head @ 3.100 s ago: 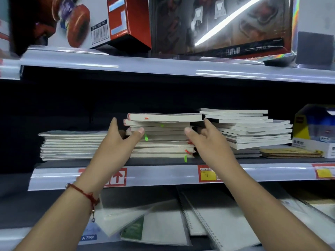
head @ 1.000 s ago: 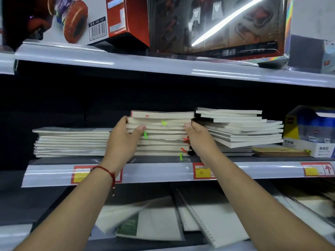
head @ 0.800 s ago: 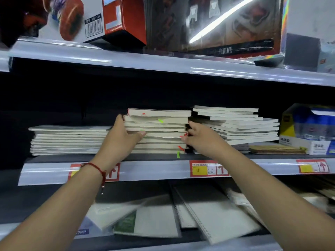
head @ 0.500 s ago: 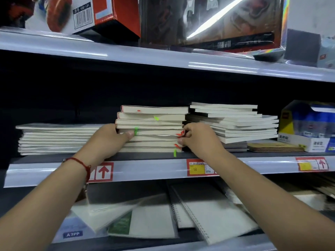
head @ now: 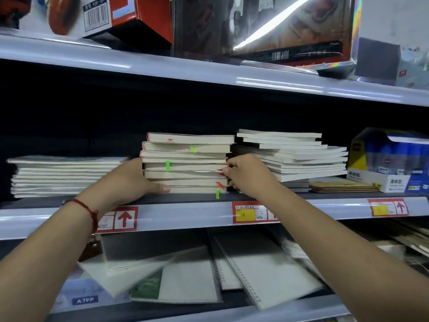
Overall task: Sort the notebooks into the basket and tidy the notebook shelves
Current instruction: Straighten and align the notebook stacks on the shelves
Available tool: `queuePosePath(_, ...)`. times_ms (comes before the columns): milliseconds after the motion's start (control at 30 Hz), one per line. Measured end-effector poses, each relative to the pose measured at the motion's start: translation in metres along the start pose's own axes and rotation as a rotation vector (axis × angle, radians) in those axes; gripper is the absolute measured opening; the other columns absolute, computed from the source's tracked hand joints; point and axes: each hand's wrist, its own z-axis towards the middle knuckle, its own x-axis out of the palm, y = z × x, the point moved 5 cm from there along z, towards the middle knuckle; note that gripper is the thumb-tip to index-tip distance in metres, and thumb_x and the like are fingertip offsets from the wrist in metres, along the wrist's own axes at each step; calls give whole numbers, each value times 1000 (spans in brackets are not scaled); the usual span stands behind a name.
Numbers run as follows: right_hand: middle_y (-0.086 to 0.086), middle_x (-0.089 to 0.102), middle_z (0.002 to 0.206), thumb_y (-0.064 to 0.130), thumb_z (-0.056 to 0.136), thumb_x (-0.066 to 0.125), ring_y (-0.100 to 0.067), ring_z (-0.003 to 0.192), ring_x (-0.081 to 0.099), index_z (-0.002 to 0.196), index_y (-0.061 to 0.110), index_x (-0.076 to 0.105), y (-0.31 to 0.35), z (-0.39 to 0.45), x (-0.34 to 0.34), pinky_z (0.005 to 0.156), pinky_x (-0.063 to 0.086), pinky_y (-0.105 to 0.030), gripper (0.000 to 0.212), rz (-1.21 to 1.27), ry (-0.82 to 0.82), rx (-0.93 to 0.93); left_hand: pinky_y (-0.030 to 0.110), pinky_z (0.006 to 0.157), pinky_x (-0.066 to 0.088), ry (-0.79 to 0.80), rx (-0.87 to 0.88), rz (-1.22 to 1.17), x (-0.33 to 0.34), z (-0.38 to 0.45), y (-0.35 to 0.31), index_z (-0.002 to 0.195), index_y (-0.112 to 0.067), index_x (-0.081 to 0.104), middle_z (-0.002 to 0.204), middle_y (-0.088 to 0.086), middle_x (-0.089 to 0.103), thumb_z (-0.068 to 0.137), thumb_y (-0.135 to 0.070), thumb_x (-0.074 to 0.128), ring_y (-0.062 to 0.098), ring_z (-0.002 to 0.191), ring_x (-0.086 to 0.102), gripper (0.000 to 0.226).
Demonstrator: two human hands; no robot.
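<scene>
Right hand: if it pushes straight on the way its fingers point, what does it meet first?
The right hand already has its curled fingers at the middle notebook stack, on its right edge. Going further would probably press on that stack.

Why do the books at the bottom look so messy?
The spiral notebooks on the lower shelf lie fanned at angles, overlapping. The right stack above is staggered too; the middle stack looks fairly even.

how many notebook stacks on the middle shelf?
3: low white stack at left, tabbed centre stack between both hands, splayed white stack right of it. Thin brown pile excluded; more may hide behind.
</scene>
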Motion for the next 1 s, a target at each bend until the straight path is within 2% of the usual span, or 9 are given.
queuePosePath(67, -7, 72, 86, 27, 99, 56, -22, 82, 69, 110, 14, 72, -1, 1, 3, 82, 58, -43, 24, 15, -40, 26, 38, 97, 50, -35, -23, 82, 1, 0, 0, 118, -31, 61, 111, -10, 69, 69, -40, 88, 16, 101, 64, 57)
queuePosePath(200, -5, 71, 106, 25, 101, 53, -22, 96, 67, 133, 16, 61, -2, 2, 8, 88, 54, -35, 34, 51, -58, 85, 32, 83, 46, -177, -68, 126, 4, 2, -7, 119, -20, 59, 110, 1, 68, 74, -30, 87, 23, 97, 61, 54)
queuePosePath(267, -3, 71, 105, 24, 102, 51, -21, 96, 65, 127, 17, 64, 1, -1, 8, 78, 49, -27, 29, 7, -106, 54, 33, 84, 47, -176, -88, 119, 4, 1, -8, 119, -18, 58, 112, 3, 68, 74, -30, 87, 25, 99, 62, 55)
queuePosePath(367, 10, 58, 78, 24, 97, 59, -17, 81, 58, 93, 24, 60, 2, -6, 6, 57, 36, -21, 4, -72, -76, -22, 32, 82, 46, -165, -89, 110, 3, -1, -6, 119, -18, 59, 112, 2, 67, 74, -32, 87, 24, 98, 61, 55)
queuePosePath(467, 8, 56, 90, 31, 86, 73, -15, 84, 53, 97, 25, 49, 4, -10, 5, 63, 39, -25, 27, -249, 83, -78, 31, 81, 45, -156, -55, 103, 3, -3, -7, 117, -20, 60, 108, -1, 67, 76, -33, 85, 21, 95, 60, 50)
queuePosePath(600, -1, 67, 110, 33, 81, 78, -22, 96, 60, 116, 20, 53, 5, -8, 6, 74, 46, -31, 45, -339, 34, -97, 31, 83, 43, -138, -16, 85, -1, -1, -6, 116, -22, 62, 107, -4, 66, 81, -34, 80, 18, 95, 59, 41)
queuePosePath(700, 0, 68, 113, 31, 81, 79, -22, 103, 62, 114, 21, 56, 3, -6, 5, 76, 44, -29, 42, -306, 20, -104, 30, 82, 41, -132, -18, 89, -3, 1, -2, 115, -23, 64, 106, -5, 67, 85, -31, 76, 17, 93, 58, 33)
queuePosePath(900, 3, 68, 103, 27, 81, 77, -21, 95, 63, 106, 26, 56, -5, -1, 8, 72, 46, -29, 32, -285, -51, -85, 30, 79, 38, -154, -28, 97, -1, 5, -3, 99, -25, 58, 88, -8, 58, 89, -25, 73, 17, 86, 54, 19)
queuePosePath(1000, 4, 68, 102, 28, 81, 77, -21, 95, 63, 108, 26, 57, -6, -2, 10, 75, 49, -32, 34, -279, -76, -77, 29, 79, 38, -170, -37, 85, 0, 2, -4, 100, -22, 60, 91, -3, 59, 89, -24, 73, 20, 87, 54, 17)
